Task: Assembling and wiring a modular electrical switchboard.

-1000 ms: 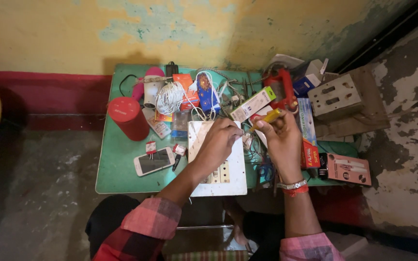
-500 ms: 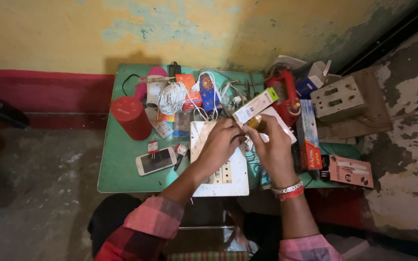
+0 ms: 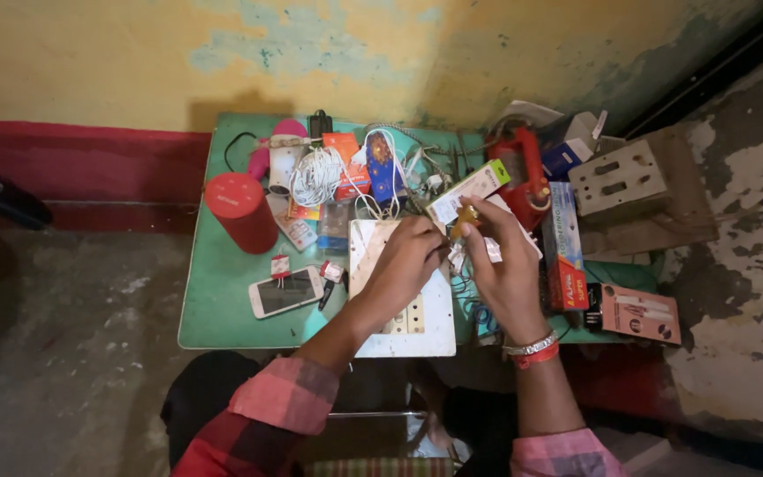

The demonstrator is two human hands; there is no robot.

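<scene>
Both hands meet over the switchboard (image 3: 404,305); phone (image 3: 285,291) and cylinder (image 3: 240,211) left of them, boxes (image 3: 565,247) right.

On the green table (image 3: 222,309) a red cylinder (image 3: 240,210) stands near a white phone (image 3: 285,291), with a coil of white cable (image 3: 315,175) behind, a red tool (image 3: 527,172) and a long red-and-blue box (image 3: 567,247) at the right, and a pink box (image 3: 639,314) beyond.

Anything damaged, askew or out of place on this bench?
Nothing looks broken or spilled. The green table is crowded: a tangled white cable among boxes, and the white switchboard under the left hand juts past the near edge.
</scene>
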